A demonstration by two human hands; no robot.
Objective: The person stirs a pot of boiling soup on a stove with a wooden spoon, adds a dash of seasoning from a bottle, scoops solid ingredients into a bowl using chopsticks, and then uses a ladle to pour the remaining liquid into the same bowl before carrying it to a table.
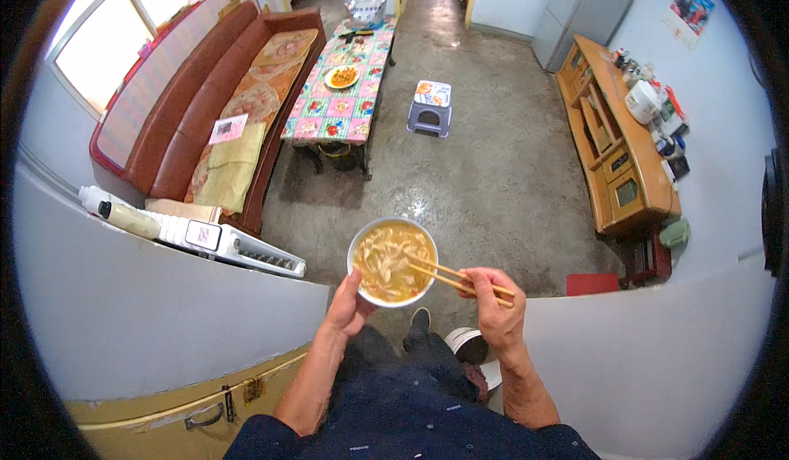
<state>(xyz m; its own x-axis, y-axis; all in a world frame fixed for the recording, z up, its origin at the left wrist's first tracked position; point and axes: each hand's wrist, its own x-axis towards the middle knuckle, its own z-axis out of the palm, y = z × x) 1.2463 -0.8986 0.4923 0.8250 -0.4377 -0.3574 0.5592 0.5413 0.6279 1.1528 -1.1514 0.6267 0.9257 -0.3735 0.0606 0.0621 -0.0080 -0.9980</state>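
My left hand (pixel 350 304) grips a white bowl (pixel 350 256) by its near left side, thumb up at the rim and the other fingers hidden beneath. Flat pale noodles in yellowish broth (pixel 394 259) fill the bowl almost to the brim. In my right hand (pixel 500 312) is a pair of wooden chopsticks (pixel 453 278); their tips reach over the rim into the noodles. Ahead, a low table (pixel 317 108) with a patterned cloth bears a plate of orange-brown food (pixel 343 77).
A plastic stool (pixel 429 108) stands on the concrete floor. Left are a brown leather sofa (pixel 203 102) and a white radiator (pixel 262 251); right, a wooden cabinet (pixel 647 151) bearing bottles and a white appliance. Wall ends flank me, with a white bucket (pixel 462 338) near my right foot.
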